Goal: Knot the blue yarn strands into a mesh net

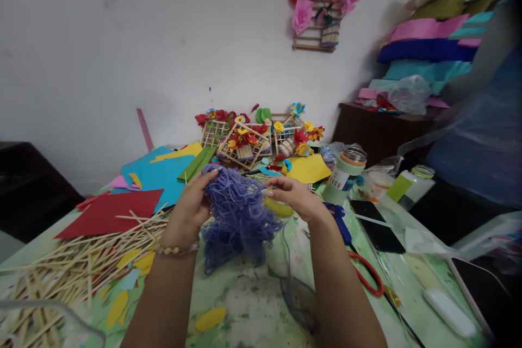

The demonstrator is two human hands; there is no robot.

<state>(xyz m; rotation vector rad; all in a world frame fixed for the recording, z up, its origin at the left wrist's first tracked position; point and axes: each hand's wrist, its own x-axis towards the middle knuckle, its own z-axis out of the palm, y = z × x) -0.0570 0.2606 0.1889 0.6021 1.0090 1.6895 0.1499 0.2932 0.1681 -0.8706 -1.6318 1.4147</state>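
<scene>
A loose, tangled bundle of purple-blue yarn (240, 212) hangs over the middle of the table. My left hand (196, 201) is closed round its upper left side. At the bundle's right edge, my right hand (296, 196) has its thumb and fingers drawn together on the yarn; the exact strands between them are hard to make out. Just below those fingers shows a yellow paper petal (279, 207). One strand runs down from the bundle to a small loose coil of yarn (299, 304) by my right forearm.
Thin wooden sticks (89, 261) and coloured paper sheets (118, 212) cover the left. Small stick frames with paper flowers (244, 144) stand at the back. To the right are a jar (345, 174), a blue glue gun (339, 223), red-handled scissors (369, 277) and a dark phone (377, 225).
</scene>
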